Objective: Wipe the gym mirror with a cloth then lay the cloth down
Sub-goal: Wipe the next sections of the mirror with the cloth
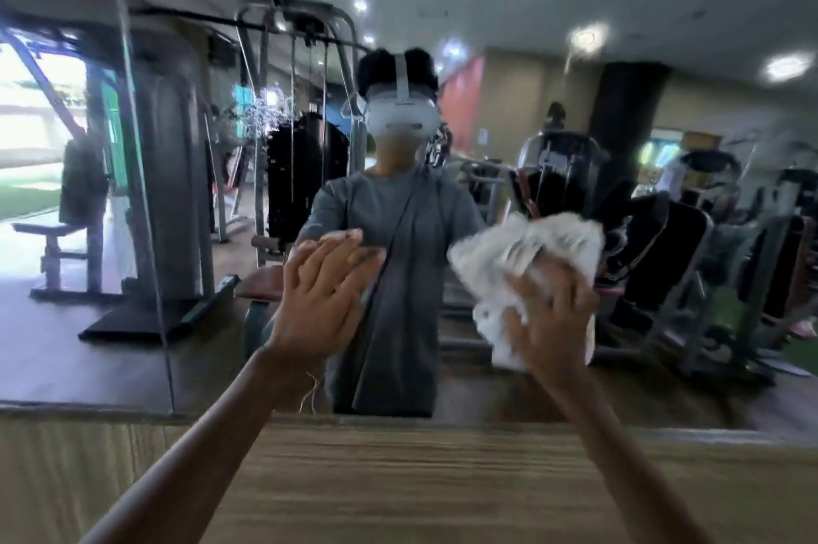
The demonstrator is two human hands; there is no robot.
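Observation:
The gym mirror [509, 109] fills the wall ahead and reflects a person in a grey shirt wearing a headset. My left hand [323, 291] lies flat against the glass at centre, fingers straight and together. My right hand [553, 313] presses a crumpled white cloth [522, 251] onto the mirror to the right, fingers spread over its lower part. The cloth is blurred by motion.
A wooden ledge [398, 477] runs along the bottom under the mirror. A vertical seam [141, 189] splits the mirror panels at left. Reflected weight machines [292, 123] and benches stand behind the person.

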